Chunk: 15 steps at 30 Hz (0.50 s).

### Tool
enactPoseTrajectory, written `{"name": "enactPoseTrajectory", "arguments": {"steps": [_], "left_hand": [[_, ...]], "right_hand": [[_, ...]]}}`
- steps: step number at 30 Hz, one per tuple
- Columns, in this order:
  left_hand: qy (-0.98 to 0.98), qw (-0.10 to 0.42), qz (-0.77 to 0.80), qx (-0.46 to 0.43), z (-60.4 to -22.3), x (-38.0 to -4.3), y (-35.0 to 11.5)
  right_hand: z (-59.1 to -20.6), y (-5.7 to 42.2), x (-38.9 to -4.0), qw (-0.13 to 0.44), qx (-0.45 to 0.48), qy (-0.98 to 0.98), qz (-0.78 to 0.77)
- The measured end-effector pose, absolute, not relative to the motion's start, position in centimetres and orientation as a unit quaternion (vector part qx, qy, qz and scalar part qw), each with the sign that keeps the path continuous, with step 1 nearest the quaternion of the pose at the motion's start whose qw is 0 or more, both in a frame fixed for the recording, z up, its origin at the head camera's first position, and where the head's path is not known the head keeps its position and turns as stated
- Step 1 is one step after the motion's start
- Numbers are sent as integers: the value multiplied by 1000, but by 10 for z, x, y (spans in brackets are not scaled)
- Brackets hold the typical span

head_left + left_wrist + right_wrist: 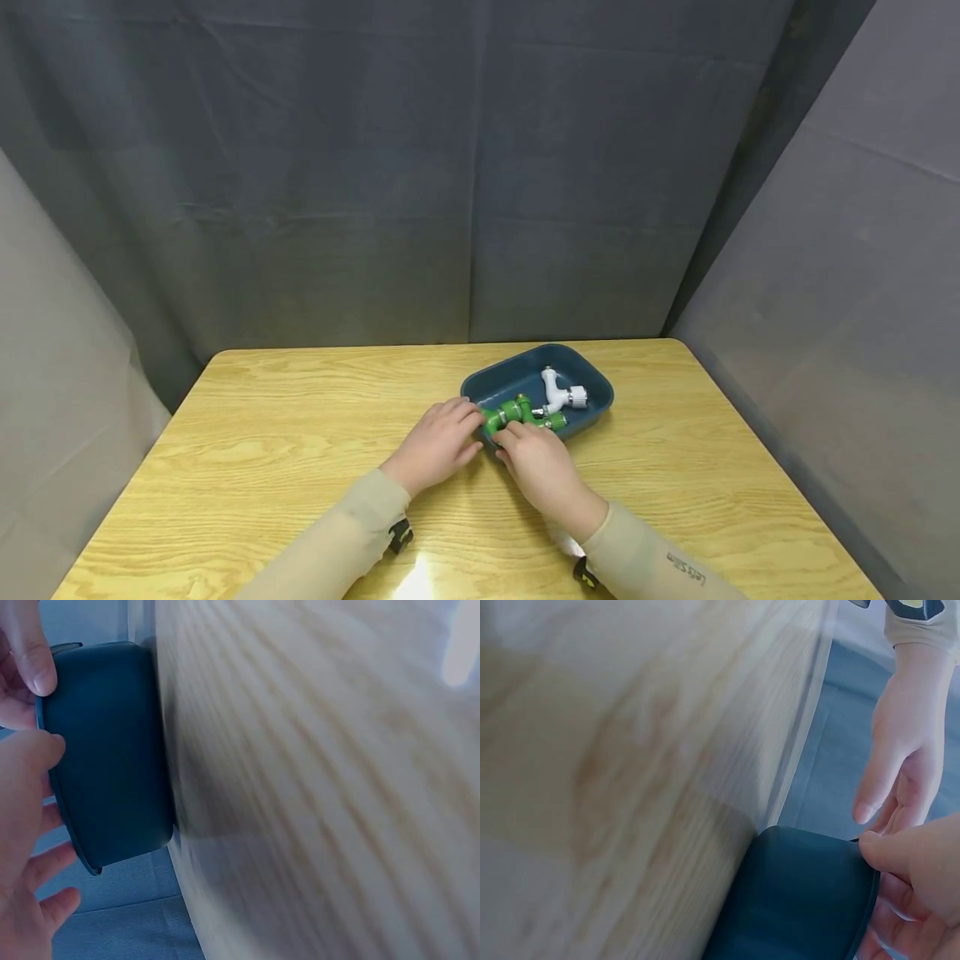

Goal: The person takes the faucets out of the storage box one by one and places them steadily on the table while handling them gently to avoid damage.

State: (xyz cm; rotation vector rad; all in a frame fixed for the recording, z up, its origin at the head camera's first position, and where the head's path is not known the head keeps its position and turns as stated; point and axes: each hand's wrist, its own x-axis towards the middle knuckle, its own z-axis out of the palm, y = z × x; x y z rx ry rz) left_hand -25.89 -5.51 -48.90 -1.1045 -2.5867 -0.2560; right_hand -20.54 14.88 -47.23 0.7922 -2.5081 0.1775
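Note:
A dark blue plastic tub (497, 375) stands on the table and holds green and white taps. My right hand (543, 471) is at its near edge, thumb on the outer wall and fingers curled over the rim to the inside. Just under those fingers lies a green tap (510, 412). My left hand (441, 442) reaches to the tub's left end, fingertips right at the green tap and thumb apart from the wall. A second green tap (557, 422) and a white tap (553, 388) lie further right in the tub. Low side views show the tub's wall (112, 750).
The wooden table (300, 442) spreads to both sides of the tub. Grey cloth (337, 208) hangs behind its far edge, with pale cloth panels at left and right. A dark strap device (401, 535) sits on the left wrist, another (585, 573) on the right.

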Motion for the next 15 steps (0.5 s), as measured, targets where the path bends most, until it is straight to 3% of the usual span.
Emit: {"name": "enactPoseTrajectory", "arguments": {"steps": [15], "left_hand": [[-904,158,-93,-386,-483,-256,-60]], "right_hand": [[-474,143,-204,252,297,-918,71]]}}
